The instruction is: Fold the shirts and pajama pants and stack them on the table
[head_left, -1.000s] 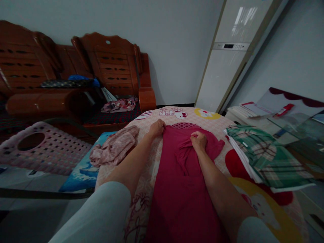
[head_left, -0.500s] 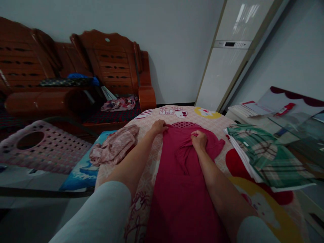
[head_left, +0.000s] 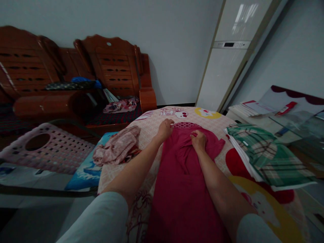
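A magenta garment [head_left: 182, 189] lies stretched lengthwise on a table covered with a pink cartoon-print cloth [head_left: 149, 128]. My left hand [head_left: 165, 128] is closed on the garment's far left edge, near its top. My right hand [head_left: 198, 140] is closed on bunched fabric near the garment's far right, where a short sleeve sticks out. Both forearms lie along the garment.
A crumpled pink garment [head_left: 116, 146] sits at the table's left edge. Folded green plaid cloth [head_left: 265, 160] lies at the right. A pink plastic stool [head_left: 45, 148] and a wooden sofa [head_left: 76, 84] stand at the left, and a tall white cabinet [head_left: 227, 60] stands behind.
My left hand has slid to the right along the garment's top edge, nearer my right hand. My right hand has hardly moved.
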A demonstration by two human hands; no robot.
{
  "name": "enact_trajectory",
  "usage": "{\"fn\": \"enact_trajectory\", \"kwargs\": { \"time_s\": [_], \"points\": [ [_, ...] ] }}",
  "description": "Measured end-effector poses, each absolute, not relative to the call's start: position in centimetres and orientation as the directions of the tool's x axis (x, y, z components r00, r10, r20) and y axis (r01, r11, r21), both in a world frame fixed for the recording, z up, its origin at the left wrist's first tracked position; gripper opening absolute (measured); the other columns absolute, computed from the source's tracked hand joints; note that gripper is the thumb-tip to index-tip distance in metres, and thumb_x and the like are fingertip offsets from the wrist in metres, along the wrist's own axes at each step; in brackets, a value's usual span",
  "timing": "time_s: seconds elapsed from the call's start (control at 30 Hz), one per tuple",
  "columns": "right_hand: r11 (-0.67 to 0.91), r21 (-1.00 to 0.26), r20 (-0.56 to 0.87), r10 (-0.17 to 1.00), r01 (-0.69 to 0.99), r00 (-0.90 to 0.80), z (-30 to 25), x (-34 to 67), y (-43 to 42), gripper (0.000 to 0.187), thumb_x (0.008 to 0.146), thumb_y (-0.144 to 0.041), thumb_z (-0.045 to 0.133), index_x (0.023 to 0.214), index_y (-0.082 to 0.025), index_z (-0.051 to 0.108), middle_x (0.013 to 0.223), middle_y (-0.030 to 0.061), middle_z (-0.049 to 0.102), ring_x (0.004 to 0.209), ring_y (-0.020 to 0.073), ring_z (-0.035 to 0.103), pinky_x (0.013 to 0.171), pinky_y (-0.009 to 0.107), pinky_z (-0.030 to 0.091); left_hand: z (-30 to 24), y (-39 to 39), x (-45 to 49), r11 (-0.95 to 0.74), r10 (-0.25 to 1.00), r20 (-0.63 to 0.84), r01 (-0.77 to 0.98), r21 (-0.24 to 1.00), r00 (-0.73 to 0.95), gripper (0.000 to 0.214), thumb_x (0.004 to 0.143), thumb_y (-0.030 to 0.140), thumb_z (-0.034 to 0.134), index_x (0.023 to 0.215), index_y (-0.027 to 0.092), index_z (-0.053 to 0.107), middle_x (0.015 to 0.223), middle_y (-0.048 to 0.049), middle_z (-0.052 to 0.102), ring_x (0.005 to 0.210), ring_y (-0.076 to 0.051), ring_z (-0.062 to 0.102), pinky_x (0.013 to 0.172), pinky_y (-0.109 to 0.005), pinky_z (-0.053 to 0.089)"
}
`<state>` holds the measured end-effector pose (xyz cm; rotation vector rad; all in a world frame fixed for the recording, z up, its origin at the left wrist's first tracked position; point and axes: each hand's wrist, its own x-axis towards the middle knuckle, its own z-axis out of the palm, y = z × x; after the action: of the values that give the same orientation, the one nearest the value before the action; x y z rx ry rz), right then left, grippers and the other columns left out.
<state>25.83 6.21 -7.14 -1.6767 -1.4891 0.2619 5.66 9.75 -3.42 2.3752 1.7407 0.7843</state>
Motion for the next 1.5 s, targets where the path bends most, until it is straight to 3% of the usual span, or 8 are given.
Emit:
{"fn": "enact_trajectory", "kwargs": {
  "time_s": [0.17, 0.43, 0.53, 0.67, 0.8, 1.17, 1.37, 1.5],
  "points": [
    [0.106, -0.733, 0.379, 0.884, 0.672, 0.275, -7.1, 25.9, 6.2, 0.016, 0.072, -0.025, 0.06, 0.082, -0.017, 0.07, 0.092, 0.0108, 0.075, 0.09, 0.0247, 0.067, 0.088, 0.035, 0.048, -5.3, 6.4, 7.5, -0.522, 0.851, 0.3, 0.759, 0.39, 0.431, 0.035, 0.086, 0.011, 0.052, 0.118, 0.016, 0.066, 0.121, -0.0092, 0.068, 0.115, -0.02, 0.06, 0.103, -0.033, 0.046],
    [0.096, -0.728, 0.372, 0.887, 0.678, 0.274, -4.1, 27.3, 5.4, 0.023, 0.072, -0.022, 0.059, 0.09, -0.016, 0.073, 0.096, 0.0105, 0.075, 0.089, 0.0232, 0.068, 0.086, 0.035, 0.05, -7.8, 6.1, 7.9, -0.562, 0.823, 0.276, 0.784, 0.264, 0.497, 0.043, 0.095, 0.026, 0.047, 0.135, 0.014, 0.056, 0.143, -0.0146, 0.053, 0.134, -0.023, 0.048, 0.114, -0.041, 0.036],
    [0.229, -0.705, 0.36, 0.931, 0.671, 0.06, -1.8, 26.9, 4.3, 0.02, 0.073, -0.02, 0.058, 0.087, -0.017, 0.073, 0.087, 0.0067, 0.074, 0.077, 0.019, 0.067, 0.075, 0.03, 0.052, -7.7, 6.0, 8.1, -0.554, 0.827, 0.246, 0.808, 0.201, 0.506, 0.046, 0.097, 0.029, 0.043, 0.141, 0.016, 0.051, 0.147, -0.0139, 0.049, 0.137, -0.025, 0.044, 0.115, -0.044, 0.034],
    [0.268, -0.815, 0.056, 0.919, 0.514, -0.39, -0.6, 25.3, 2.8, 0.015, 0.073, -0.018, 0.058, 0.08, -0.016, 0.071, 0.062, -0.001, 0.067, 0.048, 0.0115, 0.059, 0.05, 0.021, 0.045, -7.7, 5.8, 7.9, -0.553, 0.83, 0.189, 0.819, 0.15, 0.526, 0.05, 0.097, 0.033, 0.043, 0.145, 0.02, 0.045, 0.153, -0.0126, 0.042, 0.143, -0.027, 0.036, 0.118, -0.048, 0.027],
    [0.269, -0.831, -0.036, 0.848, 0.487, -0.53, -1.7, 23.8, 2.2, 0.028, 0.061, -0.005, 0.054, 0.081, -0.016, 0.07, 0.068, -0.0021, 0.069, 0.048, 0.0089, 0.058, 0.047, 0.018, 0.043, -7.4, 6.0, 7.5, -0.579, 0.816, 0.123, 0.8, 0.157, 0.565, 0.06, 0.092, 0.034, 0.052, 0.149, 0.021, 0.039, 0.156, -0.0124, 0.036, 0.145, -0.028, 0.032, 0.119, -0.048, 0.023],
    [0.163, -0.797, -0.258, 0.779, 0.582, -0.572, 1.3, 28.8, 1.8, 0.018, 0.076, -0.027, 0.058, 0.072, -0.014, 0.069, 0.051, -0.0013, 0.064, 0.031, 0.006, 0.043, 0.032, 0.016, 0.027, -7.7, 6.4, 7.9, -0.554, 0.833, 0.157, 0.803, 0.22, 0.531, 0.049, 0.1, 0.031, 0.034, 0.147, 0.024, 0.042, 0.155, -0.0097, 0.04, 0.145, -0.023, 0.033, 0.119, -0.048, 0.025],
    [0.168, -0.792, -0.314, 0.713, 0.587, -0.627, 1.5, 27.3, 1.1, 0.019, 0.076, -0.033, 0.064, 0.079, -0.015, 0.071, 0.052, -0.0017, 0.063, 0.037, 0.0091, 0.05, 0.037, 0.018, 0.034, -7.3, 6.2, 8.0, -0.54, 0.841, 0.153, 0.81, 0.229, 0.518, 0.048, 0.099, 0.031, 0.035, 0.146, 0.024, 0.044, 0.154, -0.0094, 0.041, 0.144, -0.024, 0.034, 0.119, -0.047, 0.024],
    [0.205, -0.64, -0.133, 0.92, 0.741, -0.369, -0.1, 27.0, 2.0, 0.011, 0.078, -0.023, 0.061, 0.076, -0.017, 0.07, 0.057, 0.0014, 0.066, 0.047, 0.0131, 0.059, 0.047, 0.022, 0.042, -7.1, 6.1, 8.1, -0.534, 0.846, 0.136, 0.812, 0.235, 0.516, 0.048, 0.1, 0.031, 0.034, 0.146, 0.022, 0.043, 0.155, -0.0094, 0.04, 0.145, -0.024, 0.033, 0.119, -0.047, 0.023]
  ]
}}
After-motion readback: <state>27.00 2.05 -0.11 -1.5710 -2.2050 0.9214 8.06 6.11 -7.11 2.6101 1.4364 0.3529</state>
